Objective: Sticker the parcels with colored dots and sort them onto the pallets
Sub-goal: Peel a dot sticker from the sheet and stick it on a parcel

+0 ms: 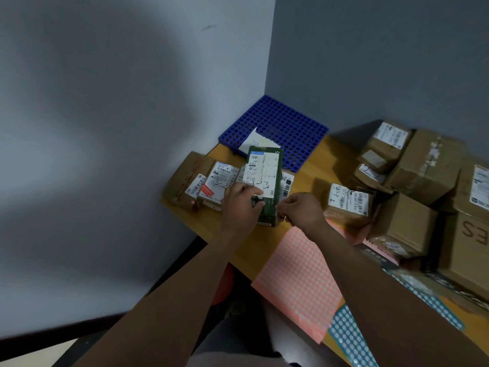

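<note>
Presently both hands meet over a green parcel (267, 178) that lies flat near the middle of the wooden desk (318, 161), its white shipping label facing up with handwritten figures on it. The left hand (241, 201) rests on the near end of that label, its grip closed round a small dark object (257, 201); what the object is I cannot tell. The right hand (301, 209) sits just beside the parcel's near right corner, thumb and forefinger drawn together at the edge. Whether that grip pinches a dot or the parcel itself is too small to tell.

Behind the green parcel, pushed into the corner of the grey walls, lies a blue perforated pallet (280, 120) with a white sheet of paper (254, 141) on its near edge. Left of the green parcel sit a brown parcel (182, 178) and, touching it, a white-labelled parcel (221, 178). To the right, apart from the hands, stands a labelled brown parcel (347, 203), and beyond it a heap of cardboard boxes (423, 165).

Under the right forearm a pink sticker sheet (299, 274) covers the desk's near edge, with a teal sticker sheet (349, 337) just beside it.
</note>
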